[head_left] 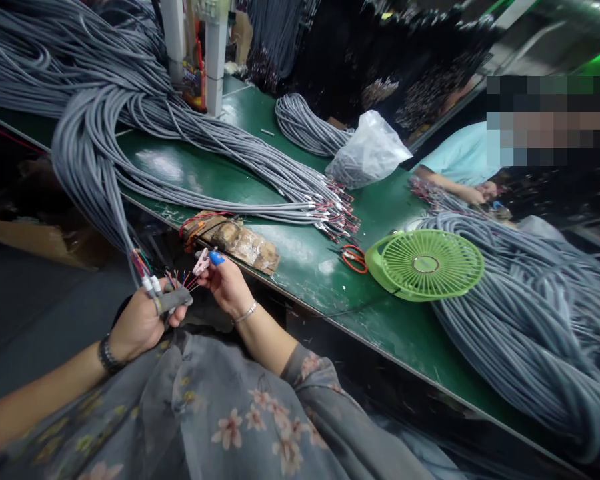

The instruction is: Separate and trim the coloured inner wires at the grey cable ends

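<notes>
Over my lap, just off the table's near edge, my left hand [143,320] is closed round the end of a grey cable [153,285]. White sleeves show at its end, and thin coloured wires [180,277] fan out toward the right. A grey cover wraps one finger of this hand. My right hand [230,287], with blue tape on a fingertip, pinches a small pink clip [201,263] close to the wire tips. A red wire runs between the two hands; whether the clip grips it, I cannot tell. More grey cables [100,153] hang over the edge beside my left hand.
The green table [325,267] bears a tape-wrapped block [245,243], orange-handled scissors [354,259], a green fan [425,265] and a clear plastic bag [370,150]. Large cable bundles [530,333] lie at the right. Across the table, a person in light blue [460,157] handles wires.
</notes>
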{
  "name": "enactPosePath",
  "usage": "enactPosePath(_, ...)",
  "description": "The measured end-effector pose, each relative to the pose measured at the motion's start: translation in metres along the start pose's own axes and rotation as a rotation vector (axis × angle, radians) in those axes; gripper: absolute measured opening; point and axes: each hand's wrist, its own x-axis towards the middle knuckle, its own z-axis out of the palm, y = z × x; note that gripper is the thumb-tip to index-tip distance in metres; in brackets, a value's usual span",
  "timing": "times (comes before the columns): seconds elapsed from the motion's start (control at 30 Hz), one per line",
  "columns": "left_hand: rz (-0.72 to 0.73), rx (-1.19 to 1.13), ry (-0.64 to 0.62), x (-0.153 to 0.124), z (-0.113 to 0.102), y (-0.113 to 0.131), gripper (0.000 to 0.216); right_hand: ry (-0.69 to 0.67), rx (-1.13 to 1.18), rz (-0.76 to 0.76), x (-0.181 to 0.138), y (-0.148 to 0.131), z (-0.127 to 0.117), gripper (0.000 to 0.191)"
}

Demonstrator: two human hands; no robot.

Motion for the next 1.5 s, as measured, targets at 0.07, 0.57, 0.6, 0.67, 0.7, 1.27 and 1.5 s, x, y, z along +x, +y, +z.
enactPosePath(0.07,0.004,-0.014,0.018,0.001,0.004,0.000,0.025,-0.012,-0.004,0.014,-0.001,0.001,0.001,0.038)
enactPosePath(0.57,0.004,-0.006,0.005,0.003,0.006,-0.001,0.022,0.030,-0.141,-0.181,0.000,0.012,-0.008,0.046)
enactPosePath(0.6,0.000,-0.006,0.006,0.003,0.007,-0.002,0.022,0.053,-0.182,-0.231,0.001,0.014,-0.010,0.048)
enactPosePath(0.67,-0.007,-0.003,0.006,0.003,0.007,-0.002,0.023,0.087,-0.247,-0.303,0.002,0.017,-0.013,0.051)
enactPosePath(0.7,-0.009,0.001,0.005,0.004,0.007,-0.003,0.024,0.082,-0.253,-0.297,0.004,0.018,-0.014,0.052)
enactPosePath(1.27,-0.014,0.023,0.018,0.009,0.004,-0.009,0.025,-0.024,0.044,0.039,0.005,0.006,0.003,0.050)
enactPosePath(1.5,0.056,-0.033,0.006,0.001,0.001,-0.011,0.030,-0.031,0.014,0.016,-0.002,0.003,0.000,0.036)
